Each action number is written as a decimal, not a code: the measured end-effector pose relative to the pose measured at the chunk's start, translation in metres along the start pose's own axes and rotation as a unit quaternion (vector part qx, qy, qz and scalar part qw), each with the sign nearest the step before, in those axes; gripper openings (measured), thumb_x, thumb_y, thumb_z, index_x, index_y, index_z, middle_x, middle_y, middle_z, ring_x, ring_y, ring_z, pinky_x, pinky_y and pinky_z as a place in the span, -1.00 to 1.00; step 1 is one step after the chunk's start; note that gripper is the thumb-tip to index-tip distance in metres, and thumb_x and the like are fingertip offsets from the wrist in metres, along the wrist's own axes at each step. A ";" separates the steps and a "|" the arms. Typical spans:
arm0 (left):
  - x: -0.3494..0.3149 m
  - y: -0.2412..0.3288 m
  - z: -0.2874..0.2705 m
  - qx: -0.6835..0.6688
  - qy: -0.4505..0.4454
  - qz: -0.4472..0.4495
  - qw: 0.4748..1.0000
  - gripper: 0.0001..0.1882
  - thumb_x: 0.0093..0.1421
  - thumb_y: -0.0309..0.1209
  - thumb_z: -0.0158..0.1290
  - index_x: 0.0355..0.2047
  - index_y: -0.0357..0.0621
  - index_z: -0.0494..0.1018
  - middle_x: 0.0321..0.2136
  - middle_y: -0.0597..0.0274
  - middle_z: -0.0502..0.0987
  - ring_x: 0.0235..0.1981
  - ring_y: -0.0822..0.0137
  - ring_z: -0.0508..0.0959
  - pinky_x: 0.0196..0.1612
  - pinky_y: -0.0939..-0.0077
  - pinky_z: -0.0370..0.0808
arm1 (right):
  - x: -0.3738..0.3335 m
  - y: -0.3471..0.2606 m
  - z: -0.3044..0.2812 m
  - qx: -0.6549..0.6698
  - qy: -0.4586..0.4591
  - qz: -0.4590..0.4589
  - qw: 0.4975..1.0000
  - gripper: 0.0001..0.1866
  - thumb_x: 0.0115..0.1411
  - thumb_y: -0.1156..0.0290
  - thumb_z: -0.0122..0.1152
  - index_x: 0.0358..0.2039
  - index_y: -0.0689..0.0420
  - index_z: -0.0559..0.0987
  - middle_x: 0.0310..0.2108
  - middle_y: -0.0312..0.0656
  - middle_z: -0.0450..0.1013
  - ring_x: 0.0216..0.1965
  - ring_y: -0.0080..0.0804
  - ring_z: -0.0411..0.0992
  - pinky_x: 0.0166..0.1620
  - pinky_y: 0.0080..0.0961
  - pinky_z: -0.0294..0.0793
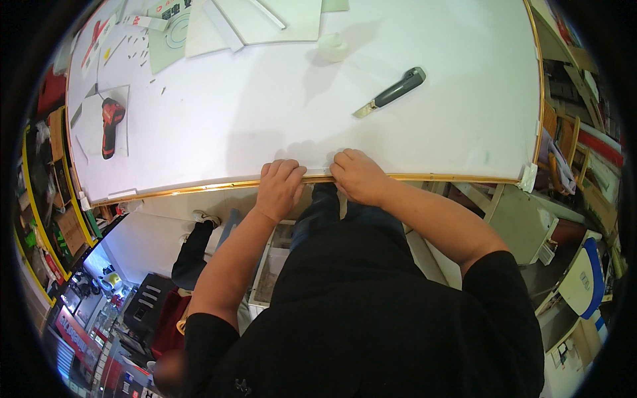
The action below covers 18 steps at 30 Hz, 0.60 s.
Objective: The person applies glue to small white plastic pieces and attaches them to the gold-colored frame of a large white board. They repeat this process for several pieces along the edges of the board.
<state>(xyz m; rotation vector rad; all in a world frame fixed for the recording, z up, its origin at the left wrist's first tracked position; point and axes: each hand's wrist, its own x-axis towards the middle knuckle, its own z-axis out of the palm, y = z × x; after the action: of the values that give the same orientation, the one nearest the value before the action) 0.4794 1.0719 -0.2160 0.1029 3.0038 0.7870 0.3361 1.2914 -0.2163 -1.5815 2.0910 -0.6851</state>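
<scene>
A large white tabletop (265, 126) with a thin gold-coloured edge trim (451, 178) spreads out before me. At its near edge, my left hand (280, 189) has its fingers bent over the trim. A short gap to the right, my right hand (359, 176) grips the same edge with curled fingers, the fingertips resting on the white surface. The undersides of both grips are hidden. Beyond my right hand lies a dark-handled utility knife (400, 87), its blade out and pointing left toward me. Neither hand touches it.
A red and black power screwdriver (111, 126) lies at the left, near scattered screws (142, 50). Flat white panels (292, 25) and a small translucent cup (333, 48) are at the back. White corner pieces (529, 178) sit at the table's corners. Another person's leg (192, 255) shows at lower left.
</scene>
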 end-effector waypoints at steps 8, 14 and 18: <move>-0.002 0.004 0.001 -0.005 0.018 -0.020 1.000 -0.58 0.01 -0.40 0.27 -0.06 -0.03 0.54 -0.07 0.24 0.50 0.05 0.12 0.47 0.11 0.12 0.33 | -0.001 0.001 0.006 -0.010 0.001 -0.007 1.000 -0.75 0.05 0.42 0.36 -0.27 0.18 0.53 -0.25 -0.06 0.39 -0.16 -0.03 0.40 -0.03 -0.16 0.46; -0.041 0.033 0.017 -0.072 0.160 -0.083 0.981 -0.60 0.05 -0.43 0.33 -0.07 -0.09 0.54 -0.22 0.15 0.50 -0.10 0.02 0.51 -0.03 0.11 0.40 | -0.005 -0.004 -0.007 -0.008 0.011 -0.003 1.000 -0.70 0.09 0.36 0.37 -0.18 0.19 0.58 -0.21 -0.09 0.44 -0.11 -0.08 0.43 0.07 -0.17 0.44; -0.064 0.065 0.043 -0.502 0.024 -0.495 0.708 -0.60 0.22 -0.33 0.36 -0.02 -0.22 0.52 -0.21 0.20 0.58 -0.15 0.29 0.59 -0.08 0.36 0.53 | 0.007 -0.007 -0.006 -0.027 -0.006 -0.029 0.999 -0.63 0.06 0.37 0.41 -0.13 0.21 0.58 -0.20 -0.10 0.45 -0.11 -0.10 0.43 0.08 -0.17 0.43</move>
<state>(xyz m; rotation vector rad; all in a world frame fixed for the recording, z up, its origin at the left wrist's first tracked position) 0.5488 1.1450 -0.2206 -1.3646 1.6670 1.9080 0.3357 1.2840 -0.2073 -1.6779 2.0791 -0.6425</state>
